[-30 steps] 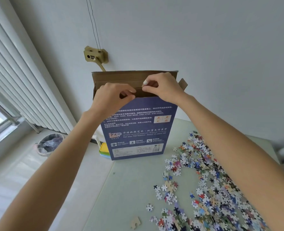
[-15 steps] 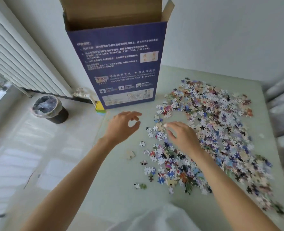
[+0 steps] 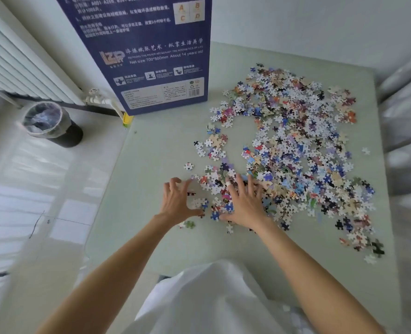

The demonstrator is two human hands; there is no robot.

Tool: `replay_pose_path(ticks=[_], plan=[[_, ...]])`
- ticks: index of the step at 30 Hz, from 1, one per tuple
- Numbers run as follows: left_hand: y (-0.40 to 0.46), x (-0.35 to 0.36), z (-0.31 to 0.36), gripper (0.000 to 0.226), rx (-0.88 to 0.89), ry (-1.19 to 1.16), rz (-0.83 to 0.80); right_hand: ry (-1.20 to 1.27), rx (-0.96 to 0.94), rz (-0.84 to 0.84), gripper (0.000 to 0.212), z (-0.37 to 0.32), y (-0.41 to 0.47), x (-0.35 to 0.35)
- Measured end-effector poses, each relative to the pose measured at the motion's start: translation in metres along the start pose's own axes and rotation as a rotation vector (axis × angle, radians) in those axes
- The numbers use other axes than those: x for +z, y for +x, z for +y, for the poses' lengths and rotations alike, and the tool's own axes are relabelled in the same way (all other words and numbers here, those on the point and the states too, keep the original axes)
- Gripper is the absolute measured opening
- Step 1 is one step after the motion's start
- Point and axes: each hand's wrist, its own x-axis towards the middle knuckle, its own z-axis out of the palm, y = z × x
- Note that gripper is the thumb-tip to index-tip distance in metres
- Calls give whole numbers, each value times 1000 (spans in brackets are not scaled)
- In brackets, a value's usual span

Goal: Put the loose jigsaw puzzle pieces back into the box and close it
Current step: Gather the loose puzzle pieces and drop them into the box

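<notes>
Landmark: I see a tall blue box standing upright at the far left corner of a pale green table; its top is out of view.
Puzzle pieces: loose, spread over the table right of the box and nearer me.
Left hand: fingers spread and bent, tips on the table at the heap's near-left edge.
Right hand: just beside it, fingers apart, flat on pieces.
Floor: a lined bin left of the box.

Multicoloured puzzle pieces lie scattered beside the upright dark-blue box.
</notes>
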Motion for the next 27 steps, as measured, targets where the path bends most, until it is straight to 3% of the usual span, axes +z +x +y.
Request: replay_pose_path(ticks=[6, 10, 12, 15, 21, 24, 27], plan=[[4, 7, 15, 98, 97, -38, 4, -75, -112, 214, 97, -2, 12, -10], [7, 1, 9, 81, 71, -97, 35, -133, -178, 83, 123, 5, 39, -23], [8, 0, 8, 76, 60, -106, 56, -143, -229, 2, 125, 5, 51, -28], [15, -3, 12, 76, 81, -108, 81, -148, -272, -72, 117, 2, 57, -32], [37, -7, 37, 92, 215, -73, -10, 15, -316, 103, 75, 12, 27, -23], [40, -2, 50, 113, 274, 114, -94, -14, -250, 57, 96, 30, 13, -17], [38, 7, 59, 119, 312, 298, -91, -171, -147, -24, 121, 46, 4, -7]])
